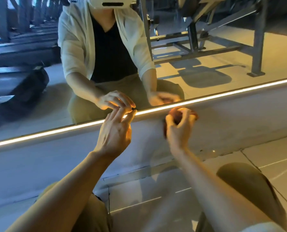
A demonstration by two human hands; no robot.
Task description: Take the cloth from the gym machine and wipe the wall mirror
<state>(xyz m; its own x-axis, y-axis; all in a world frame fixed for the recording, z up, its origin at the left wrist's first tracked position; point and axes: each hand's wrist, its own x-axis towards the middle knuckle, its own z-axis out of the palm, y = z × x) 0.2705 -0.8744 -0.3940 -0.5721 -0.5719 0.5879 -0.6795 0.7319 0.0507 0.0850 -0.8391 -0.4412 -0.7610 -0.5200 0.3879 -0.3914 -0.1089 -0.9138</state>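
Observation:
The wall mirror (pixel 198 67) fills the upper part of the view, ending at a lit strip (pixel 55 132) along its bottom edge. My right hand (pixel 178 129) grips a bunched reddish-brown cloth (pixel 177 115) just below the strip, against the grey wall base. My left hand (pixel 117 131) is raised with loosely spread fingers, its fingertips at the mirror's bottom edge by the strip, holding nothing. Both hands appear again as reflections in the mirror.
The mirror reflects a crouching person, a grey gym machine frame (pixel 256 47) at the right and treadmills (pixel 14 56) at the left. Below the strip runs a grey wall base (pixel 239 118), then tiled floor (pixel 273 161). My knees sit low in view.

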